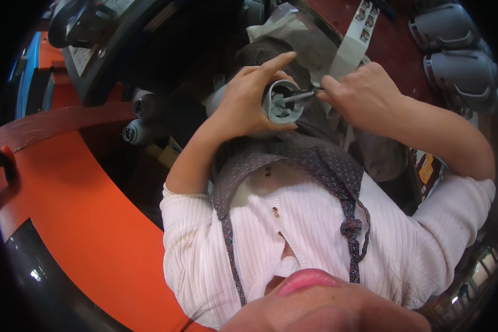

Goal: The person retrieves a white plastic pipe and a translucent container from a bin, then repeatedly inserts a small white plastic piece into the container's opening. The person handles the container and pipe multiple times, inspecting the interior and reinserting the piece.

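My left hand (pixel 245 100) is wrapped around a light grey, hollow cylindrical housing (pixel 299 112), with thumb and index finger spread around its rim. Its open end faces up toward me, and grey moulded parts show inside. Between the closed fingers of my right hand (pixel 365 98) is a thin tool with a slim, pale shaft (pixel 303 96). That shaft reaches over the rim into the opening. I cannot make out its exact kind, because the fingers cover its handle. A dark patterned apron (pixel 293 155) lies below both hands.
Several grey housings with handles (pixel 460 74) stand on the dark red surface (pixel 390 72) at the far right. A printed paper strip (pixel 351 52) lies beyond my right hand. Two grey cylindrical parts (pixel 138 131) sit left of my left arm, beside an orange surface (pixel 88 205). Dark equipment (pixel 102 52) stands at the upper left.
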Demonstrator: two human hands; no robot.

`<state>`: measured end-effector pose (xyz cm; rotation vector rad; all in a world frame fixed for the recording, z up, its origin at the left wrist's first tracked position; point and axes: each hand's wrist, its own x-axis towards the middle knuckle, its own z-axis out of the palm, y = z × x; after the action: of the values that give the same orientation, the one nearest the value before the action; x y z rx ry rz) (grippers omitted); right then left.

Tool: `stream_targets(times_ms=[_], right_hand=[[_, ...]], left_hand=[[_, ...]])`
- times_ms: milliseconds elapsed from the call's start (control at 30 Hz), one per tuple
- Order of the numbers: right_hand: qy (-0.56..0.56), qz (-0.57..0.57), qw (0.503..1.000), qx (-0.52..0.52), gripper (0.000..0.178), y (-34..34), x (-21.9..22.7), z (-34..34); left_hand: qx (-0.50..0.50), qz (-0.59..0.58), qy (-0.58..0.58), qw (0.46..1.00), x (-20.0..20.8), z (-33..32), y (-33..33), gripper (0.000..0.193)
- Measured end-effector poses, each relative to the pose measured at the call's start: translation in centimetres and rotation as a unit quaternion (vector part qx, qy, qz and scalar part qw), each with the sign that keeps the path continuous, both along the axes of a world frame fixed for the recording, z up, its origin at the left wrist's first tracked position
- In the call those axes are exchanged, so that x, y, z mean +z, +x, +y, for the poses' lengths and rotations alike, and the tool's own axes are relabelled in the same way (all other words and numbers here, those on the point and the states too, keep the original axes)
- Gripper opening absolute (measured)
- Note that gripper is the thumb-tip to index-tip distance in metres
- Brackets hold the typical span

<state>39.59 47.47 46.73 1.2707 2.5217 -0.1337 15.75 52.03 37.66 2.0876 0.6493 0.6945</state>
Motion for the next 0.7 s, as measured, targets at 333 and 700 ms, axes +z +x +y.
stream_targets(times_ms=[333,700], right_hand=[[-0.683,0.287,0.583,-0.334,0.049,0.9,-7.0,-1.9],[0.395,0.134,0.862,-0.289,0.028,15.5,-15.8,4.0]], left_hand=[[-0.04,0.039,0.267,0.962,-1.9,-4.5,2.7,0.026],[0.282,-0.513,-0.291,0.757,-2.3,5.6,-20.0,0.047]])
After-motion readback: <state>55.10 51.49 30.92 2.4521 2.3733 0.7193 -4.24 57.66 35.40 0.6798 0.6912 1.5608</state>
